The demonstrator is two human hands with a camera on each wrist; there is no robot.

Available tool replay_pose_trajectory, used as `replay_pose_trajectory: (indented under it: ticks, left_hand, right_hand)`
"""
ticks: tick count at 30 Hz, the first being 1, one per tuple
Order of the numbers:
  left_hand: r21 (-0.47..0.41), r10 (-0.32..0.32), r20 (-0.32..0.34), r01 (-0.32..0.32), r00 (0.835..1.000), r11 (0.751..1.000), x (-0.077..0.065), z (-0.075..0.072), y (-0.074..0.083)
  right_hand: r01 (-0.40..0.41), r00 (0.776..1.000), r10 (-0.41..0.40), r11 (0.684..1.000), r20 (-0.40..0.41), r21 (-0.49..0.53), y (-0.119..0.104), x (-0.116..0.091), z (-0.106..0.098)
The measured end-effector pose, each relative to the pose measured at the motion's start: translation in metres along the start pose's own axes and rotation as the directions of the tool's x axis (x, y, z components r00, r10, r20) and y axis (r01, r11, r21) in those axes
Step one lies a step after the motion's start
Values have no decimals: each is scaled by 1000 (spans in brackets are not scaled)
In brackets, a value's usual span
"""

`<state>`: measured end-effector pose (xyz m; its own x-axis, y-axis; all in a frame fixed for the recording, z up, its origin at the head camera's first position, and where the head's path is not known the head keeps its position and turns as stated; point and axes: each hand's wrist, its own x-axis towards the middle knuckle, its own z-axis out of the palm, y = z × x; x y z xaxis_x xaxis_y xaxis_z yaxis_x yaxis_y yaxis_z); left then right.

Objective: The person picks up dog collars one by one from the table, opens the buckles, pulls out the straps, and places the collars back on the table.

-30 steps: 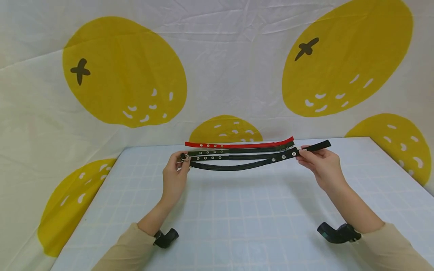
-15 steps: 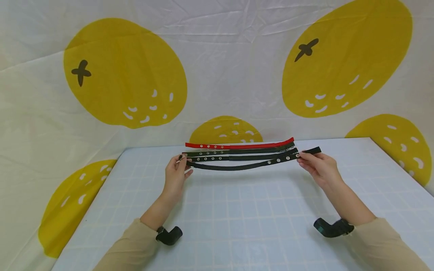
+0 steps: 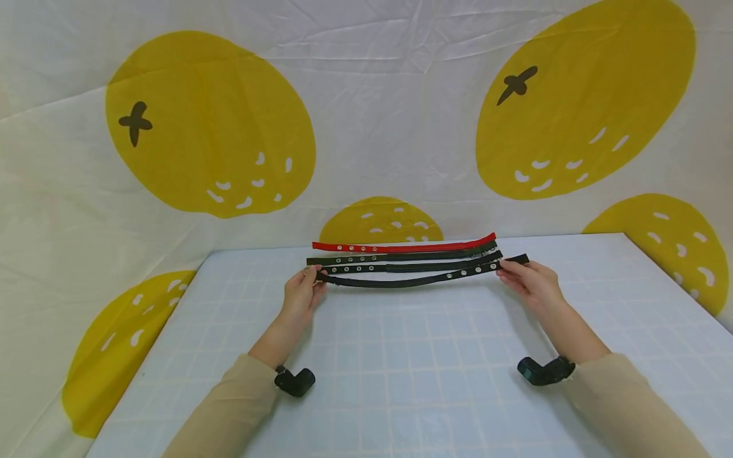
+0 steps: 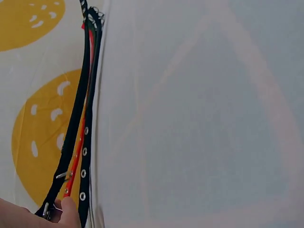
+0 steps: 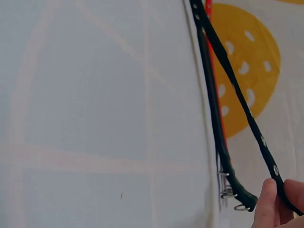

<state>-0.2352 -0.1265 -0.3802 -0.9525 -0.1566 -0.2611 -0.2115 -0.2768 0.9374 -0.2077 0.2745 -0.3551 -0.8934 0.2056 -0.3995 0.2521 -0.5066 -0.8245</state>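
Note:
A black collar (image 3: 389, 284) with metal eyelets stretches between both hands, sagging slightly in the middle. My left hand (image 3: 300, 297) pinches its buckle end; a metal buckle (image 4: 46, 211) shows by the fingers in the left wrist view. Near the eyelets, my right hand (image 3: 534, 284) grips the other end between thumb and fingers, and a short tip sticks out past them. Just behind lie a second black collar (image 3: 424, 268), a dark green collar (image 3: 412, 256) and a red collar (image 3: 412, 247), side by side.
The row of collars lies along the far edge of a table (image 3: 401, 381) with a pale blue checked cover. A white cloth (image 3: 395, 127) printed with big yellow fruit hangs behind it. Black wrist cameras (image 3: 295, 382) sit at both sleeves.
My hands have lowered the front black collar closer to the tabletop, beside the others. The right hand has shifted left with its end, and the left hand has dipped slightly.

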Motion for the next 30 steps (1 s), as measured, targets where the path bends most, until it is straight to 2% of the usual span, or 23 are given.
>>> replay_pose_trajectory:
  ticks: [5,13,17,20,25,30]
  left_hand:
    - [48,-8,-25,9,1000,999,8,-1,-3]
    - [37,14,-47,-12,999,999,19,-1,-5]
    - [82,18,-63,-12,998,997,20,-4,-6]
    - [144,24,-95,-10,995,989,19,-7,-5]
    - [218,41,-118,-14,992,976,21,-9,-3]
    - [253,33,-116,-2,993,967,22,-11,-3]
  right_hand:
    - [-10,997,6,998,-70,-58,3,11,0]
    - [-81,986,72,995,-147,-51,4,26,-1]
    - [-116,977,104,992,-188,-51,5,31,-3]
    - [-138,976,124,988,-178,-66,6,33,-6]
    - [-148,986,139,985,-96,-87,4,34,-12]
    - [-167,982,156,980,-105,-111,3,38,-14]
